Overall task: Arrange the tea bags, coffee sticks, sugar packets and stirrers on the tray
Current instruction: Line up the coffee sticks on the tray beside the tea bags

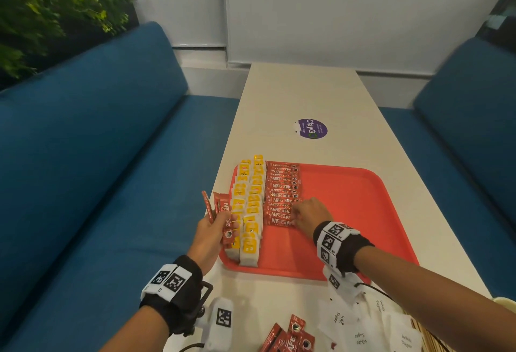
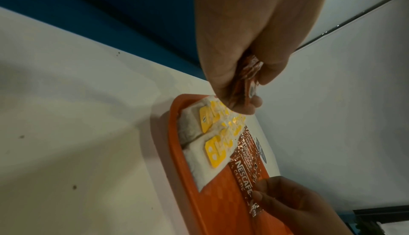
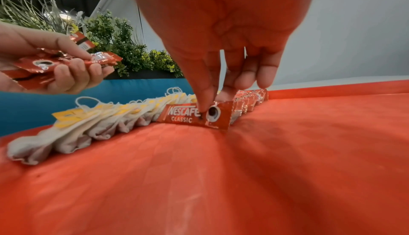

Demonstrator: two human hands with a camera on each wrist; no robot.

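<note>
both hands are busy: right hand (image 1: 308, 213) pinches the nearest coffee stick (image 3: 197, 116) on the tray (image 1: 349, 212); left hand (image 1: 213, 233), beside it, grips spare sticks (image 1: 224, 216). pushing too hard could disturb the row of sticks (image 1: 282, 192) just behind the right fingers.

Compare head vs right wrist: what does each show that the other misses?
Head only: loose coffee sticks and white sugar packets waiting on the table near the tray's front edge, plus the purple sticker.

Right wrist only: the right hand with its fingertips on the nearest Nescafe stick, beside the tea bag strings.

Both: red tray, tea bag rows, coffee stick row, left hand holding a bunch of sticks.
</note>
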